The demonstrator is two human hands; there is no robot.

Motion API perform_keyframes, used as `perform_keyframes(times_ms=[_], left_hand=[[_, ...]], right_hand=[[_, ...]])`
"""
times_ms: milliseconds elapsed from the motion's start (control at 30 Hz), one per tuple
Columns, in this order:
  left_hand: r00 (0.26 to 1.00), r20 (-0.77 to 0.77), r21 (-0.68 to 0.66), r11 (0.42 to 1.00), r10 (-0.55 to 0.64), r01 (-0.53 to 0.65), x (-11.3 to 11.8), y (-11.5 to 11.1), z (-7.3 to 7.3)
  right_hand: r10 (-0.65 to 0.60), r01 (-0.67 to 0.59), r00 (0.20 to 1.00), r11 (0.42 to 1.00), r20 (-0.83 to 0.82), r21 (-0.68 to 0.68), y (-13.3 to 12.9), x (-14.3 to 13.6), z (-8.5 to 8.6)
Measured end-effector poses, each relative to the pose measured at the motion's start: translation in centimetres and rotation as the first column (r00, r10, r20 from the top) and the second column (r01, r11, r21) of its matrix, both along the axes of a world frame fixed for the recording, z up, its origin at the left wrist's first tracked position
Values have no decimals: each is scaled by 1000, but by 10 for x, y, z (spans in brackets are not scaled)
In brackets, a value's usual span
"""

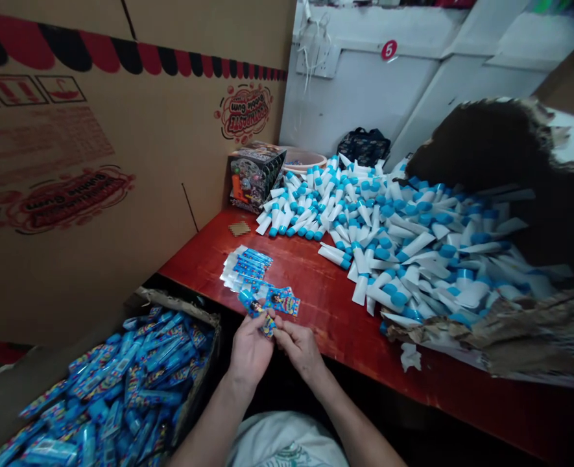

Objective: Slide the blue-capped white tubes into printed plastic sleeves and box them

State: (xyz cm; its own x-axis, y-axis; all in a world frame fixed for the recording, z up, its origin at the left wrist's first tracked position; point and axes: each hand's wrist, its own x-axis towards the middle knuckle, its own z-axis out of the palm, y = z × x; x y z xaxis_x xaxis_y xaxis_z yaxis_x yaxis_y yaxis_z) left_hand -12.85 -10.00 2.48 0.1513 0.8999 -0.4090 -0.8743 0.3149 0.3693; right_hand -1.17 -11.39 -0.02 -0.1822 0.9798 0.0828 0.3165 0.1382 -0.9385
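Note:
In front of me, a small blue-capped tube [251, 303] with a colourful printed wrapper is held near the table's edge. My left hand [251, 349] is closed round it from below. The fingers of my right hand [297, 344] pinch the lower end of the wrapper [268, 324]; whether they also grip the tube is hidden. Just beyond my hands lie loose blue printed wrappers [284, 301] and a fanned stack of wrappers [248, 267]. A large pile of white tubes [364, 211] with blue caps spreads over the red table [325, 324].
A carton [213, 324] full of wrapped blue tubes [135, 370] stands low at my left. Tall cardboard [170, 130] walls the left side. A torn carton [486, 143] spills tubes at right. A dark printed box [255, 178], pink basin [310, 159] and bag [363, 146] stand behind.

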Motion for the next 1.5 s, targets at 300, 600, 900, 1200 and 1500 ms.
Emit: perform_keyframes(times_ms=[300,600,900,1200,1500], left_hand=[[869,-459,84,983,184,-163,-74,-25,-28],[502,-858,-58,951,107,-302,-168,-33,-70],[860,-465,-115,949,209,-293,-153,-23,-62],[869,-273,-188,863,412,-469,-147,-28,-56],[921,-376,60,994,103,-87,-46,-45,-16]], right_hand=[[-138,-20,833,960,536,280,29,0,3],[-324,70,524,938,788,339,66,20,-20],[-346,266,904,915,250,303,72,41,-36],[-453,460,888,869,-82,182,46,49,-24],[-283,291,871,956,-402,-43,17,28,3]])
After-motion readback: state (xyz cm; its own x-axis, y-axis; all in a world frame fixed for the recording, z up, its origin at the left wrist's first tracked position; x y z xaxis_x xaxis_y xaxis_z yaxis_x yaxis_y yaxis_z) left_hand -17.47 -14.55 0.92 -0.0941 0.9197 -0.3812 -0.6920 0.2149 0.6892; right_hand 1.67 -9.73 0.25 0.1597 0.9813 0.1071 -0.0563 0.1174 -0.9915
